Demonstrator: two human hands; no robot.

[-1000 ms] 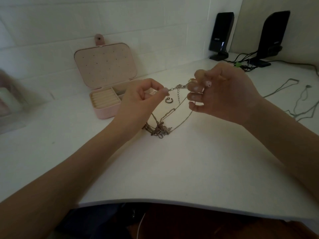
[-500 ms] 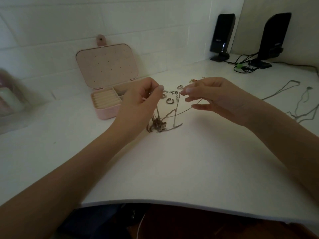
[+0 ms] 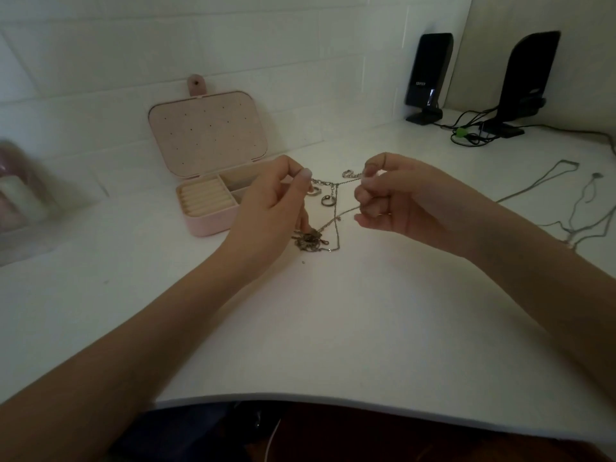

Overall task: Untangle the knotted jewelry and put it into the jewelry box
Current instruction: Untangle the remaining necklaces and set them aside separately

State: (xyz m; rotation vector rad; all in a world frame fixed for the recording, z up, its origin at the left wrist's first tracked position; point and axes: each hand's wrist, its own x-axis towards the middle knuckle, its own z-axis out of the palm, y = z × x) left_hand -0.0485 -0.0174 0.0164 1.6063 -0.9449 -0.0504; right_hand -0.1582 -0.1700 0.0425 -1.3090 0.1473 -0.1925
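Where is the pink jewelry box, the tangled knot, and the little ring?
pink jewelry box (image 3: 208,133): head view, inside of open lid.
tangled knot (image 3: 310,241): head view, clump on table.
little ring (image 3: 327,201): head view, its band.

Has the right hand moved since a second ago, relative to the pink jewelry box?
Yes. The right hand has dropped lower and edged toward the jewelry box, its fingers now curled downward, pinching the chain stretched to the left hand.
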